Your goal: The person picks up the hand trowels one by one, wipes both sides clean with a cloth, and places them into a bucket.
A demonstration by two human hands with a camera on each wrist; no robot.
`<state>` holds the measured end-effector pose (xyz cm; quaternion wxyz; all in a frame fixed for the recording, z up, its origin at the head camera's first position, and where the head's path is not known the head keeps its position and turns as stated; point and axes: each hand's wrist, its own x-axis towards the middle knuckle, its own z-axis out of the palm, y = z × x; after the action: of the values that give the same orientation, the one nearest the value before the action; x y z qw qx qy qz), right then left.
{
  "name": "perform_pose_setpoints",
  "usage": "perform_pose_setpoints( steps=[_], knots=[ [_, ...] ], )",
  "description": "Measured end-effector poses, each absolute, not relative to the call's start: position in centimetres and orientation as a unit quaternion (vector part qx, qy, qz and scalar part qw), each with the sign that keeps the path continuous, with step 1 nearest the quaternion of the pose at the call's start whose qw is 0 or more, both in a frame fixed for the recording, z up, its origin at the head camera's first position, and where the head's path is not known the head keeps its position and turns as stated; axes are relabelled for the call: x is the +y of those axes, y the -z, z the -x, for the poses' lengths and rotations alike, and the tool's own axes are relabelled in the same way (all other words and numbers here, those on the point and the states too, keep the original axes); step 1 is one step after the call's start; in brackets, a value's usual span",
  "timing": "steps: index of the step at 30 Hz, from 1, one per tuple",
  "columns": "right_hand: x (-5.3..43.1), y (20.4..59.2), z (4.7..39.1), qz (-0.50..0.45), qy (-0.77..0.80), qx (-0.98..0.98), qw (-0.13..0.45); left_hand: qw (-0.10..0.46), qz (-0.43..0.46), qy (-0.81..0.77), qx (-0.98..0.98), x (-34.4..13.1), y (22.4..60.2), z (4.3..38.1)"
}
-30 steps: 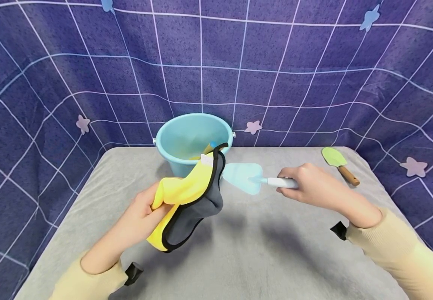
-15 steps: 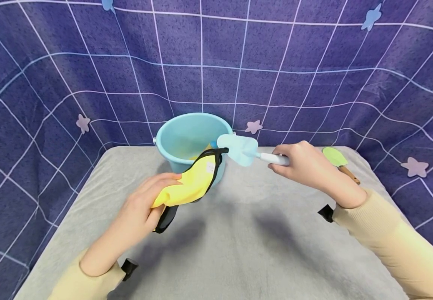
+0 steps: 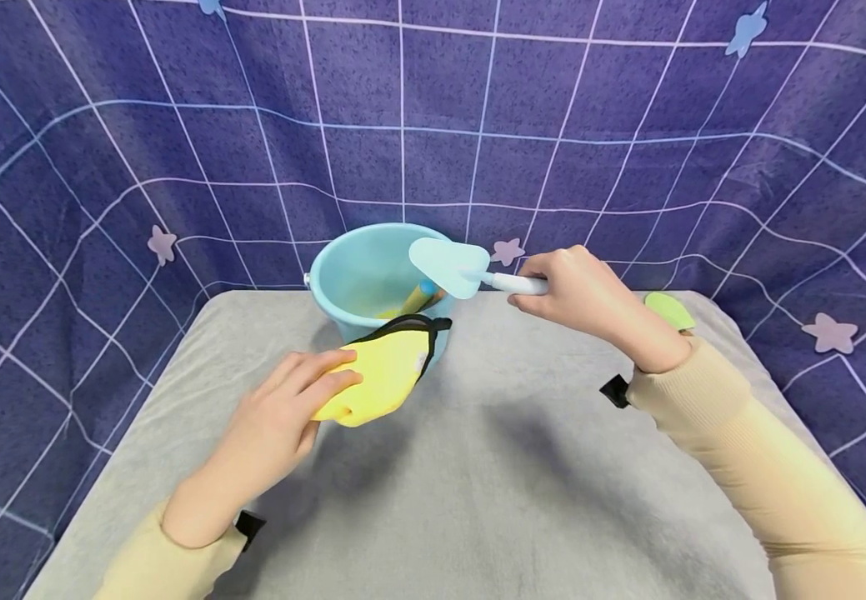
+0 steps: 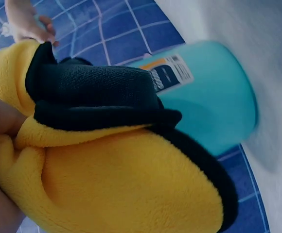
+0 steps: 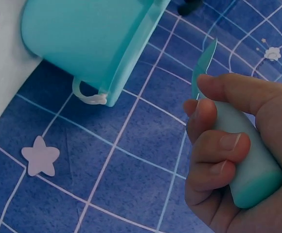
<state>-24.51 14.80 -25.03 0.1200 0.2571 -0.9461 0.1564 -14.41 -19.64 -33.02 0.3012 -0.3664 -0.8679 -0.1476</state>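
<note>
My left hand (image 3: 271,421) grips a yellow cloth (image 3: 383,379) with dark grey backing and black edging, bunched in front of the bucket. In the left wrist view the cloth (image 4: 126,179) hangs in folds from my fingers. My right hand (image 3: 571,292) grips the pale handle of a light blue hand trowel (image 3: 451,265). The trowel's blade overlaps the right rim of the light blue bucket (image 3: 368,242) in the head view. In the right wrist view my fingers are curled round the handle (image 5: 250,160). Inside the bucket lies something tan with a blue end (image 3: 419,296), beside something yellow.
A small trowel with a green blade (image 3: 668,310) lies at the back right, its handle mostly hidden behind my right arm. Grey cloth (image 3: 478,483) covers the table. A purple gridded curtain (image 3: 553,100) with stars stands behind and at both sides.
My right hand has brought the trowel up and left to the bucket's rim. The left hand has turned over, and the cloth now shows mostly its yellow side.
</note>
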Motion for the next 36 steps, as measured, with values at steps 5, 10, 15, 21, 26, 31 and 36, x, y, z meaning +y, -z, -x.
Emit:
perform_pose_setpoints(
  steps=[5, 10, 15, 21, 26, 31, 36],
  knots=[
    [13.9, 25.1, 25.9, -0.257, -0.144, -0.948, 0.124, 0.311, 0.387, 0.092, -0.863, -20.1, 33.5, 14.7],
    [13.0, 25.4, 26.8, -0.253, -0.144, -0.950, 0.109, 0.331, 0.402, 0.070, -0.851, -20.3, 34.0, 15.3],
    [11.6, 25.8, 27.3, -0.269, -0.145, -0.947, 0.096, 0.336, 0.414, 0.060, -0.844, -20.5, 34.4, 15.8],
    [9.6, 25.9, 27.9, -0.273, -0.158, -0.946, 0.070, 0.303, 0.417, 0.037, -0.856, -20.6, 34.9, 16.1],
    [7.8, 25.8, 28.5, -0.286, -0.153, -0.945, 0.049, 0.281, 0.419, 0.030, -0.863, -20.3, 34.9, 16.2],
    [6.0, 26.2, 29.5, -0.309, -0.143, -0.940, 0.011, 0.280, 0.424, 0.034, -0.861, -20.1, 34.9, 16.4],
    [4.8, 26.9, 30.2, -0.308, -0.117, -0.944, 0.012, 0.282, 0.426, 0.032, -0.859, -20.0, 34.9, 16.4]
  ],
)
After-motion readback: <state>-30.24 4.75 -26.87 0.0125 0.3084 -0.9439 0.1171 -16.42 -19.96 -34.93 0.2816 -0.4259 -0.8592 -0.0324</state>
